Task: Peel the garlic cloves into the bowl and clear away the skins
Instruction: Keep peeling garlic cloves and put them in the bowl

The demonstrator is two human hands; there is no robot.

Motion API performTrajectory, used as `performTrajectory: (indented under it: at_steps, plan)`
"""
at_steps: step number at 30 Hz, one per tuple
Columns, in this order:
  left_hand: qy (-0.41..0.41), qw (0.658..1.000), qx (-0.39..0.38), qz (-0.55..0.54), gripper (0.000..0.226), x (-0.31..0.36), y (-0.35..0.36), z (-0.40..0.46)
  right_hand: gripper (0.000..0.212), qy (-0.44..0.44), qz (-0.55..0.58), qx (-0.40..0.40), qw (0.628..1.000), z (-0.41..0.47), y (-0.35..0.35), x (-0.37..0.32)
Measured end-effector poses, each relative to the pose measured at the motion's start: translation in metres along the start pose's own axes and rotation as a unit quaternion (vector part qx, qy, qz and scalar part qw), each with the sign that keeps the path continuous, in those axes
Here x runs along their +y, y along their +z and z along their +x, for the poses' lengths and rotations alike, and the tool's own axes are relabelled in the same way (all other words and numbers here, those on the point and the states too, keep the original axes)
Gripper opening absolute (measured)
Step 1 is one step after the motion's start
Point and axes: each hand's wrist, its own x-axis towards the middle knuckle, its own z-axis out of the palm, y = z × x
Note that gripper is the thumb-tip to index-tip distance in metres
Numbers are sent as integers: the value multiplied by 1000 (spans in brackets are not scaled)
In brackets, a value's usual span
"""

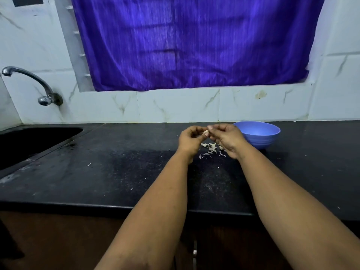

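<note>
Pinching a small pale clove [205, 132] between them, both hands meet above the counter [109, 168], fingers curled in on it from either side. The left hand [190, 140] holds it with thumb and fingertips; the right hand [226, 137] grips its other end, knuckles up. The clove looks smooth and cream-coloured, though it is too small to tell how much skin remains on it.

Directly below the hands lies a loose heap of skins [211, 149], thin, papery, whitish flakes with curled edges, and a few stray flecks are scattered farther out across the counter. Just right of the right hand stands the bowl [259, 134], round, blue, matte plastic with faint ridges near its base; its inside is hidden from this angle.

The counter is a dark, polished stone slab, dusty and smeared. To the left a black sink [35, 141] is set into it, with a curved chrome tap [31, 82] on the wall above. White marbled tiles [175, 106] back the counter, and a purple ribbed curtain [194, 41] hangs over the window recess.
</note>
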Motion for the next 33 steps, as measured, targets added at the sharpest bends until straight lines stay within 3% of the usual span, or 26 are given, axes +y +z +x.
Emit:
performTrajectory:
  at_steps: [9, 15, 22, 33]
  plan:
    - [-6, 999, -36, -16, 13, -1, -2, 2, 12, 7, -17, -16, 1000, 0, -5, 4]
    - [-8, 999, -15, -33, 21, -2, -1, 1, 8, 9, 28, 8, 1000, -1, -6, 0]
    - [14, 999, -13, 39, 6, -4, -6, 4, 8, -11, 6, 6, 1000, -4, -5, -2]
    - [39, 997, 15, 70, 9, 0, -5, 3, 13, -47, -56, 36, 997, -1, -1, 0]
